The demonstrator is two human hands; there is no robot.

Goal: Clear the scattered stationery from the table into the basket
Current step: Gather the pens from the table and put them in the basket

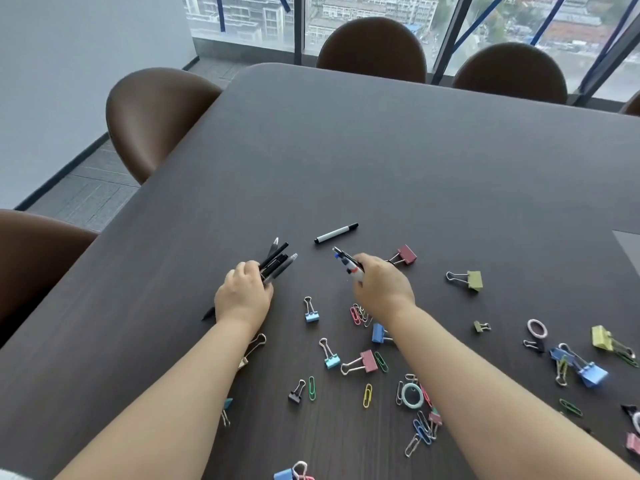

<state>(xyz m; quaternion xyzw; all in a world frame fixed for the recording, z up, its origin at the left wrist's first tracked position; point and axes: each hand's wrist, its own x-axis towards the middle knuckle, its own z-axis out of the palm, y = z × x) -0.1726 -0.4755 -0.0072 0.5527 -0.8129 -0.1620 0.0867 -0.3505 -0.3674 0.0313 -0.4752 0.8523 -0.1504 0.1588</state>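
Several black pens (277,260) gripped by left hand (242,296), tips slanting up-right. Few pens (348,263) gripped by right hand (381,285), slanting up-left.

Dark wood-grain worktop (346,150), brown chairs (152,119) around it. Full-height windows (381,8) behind, daylight. White wall (69,64) left, grey floor (93,188).

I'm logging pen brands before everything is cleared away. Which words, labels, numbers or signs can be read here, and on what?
No text can be read.
On the white marker with black cap: any barrel print is too small to read.
On the bundle of black pens gripped in the left hand: print, if any, is blurred.
On the blue, white and red pens gripped in the right hand: blurred too.
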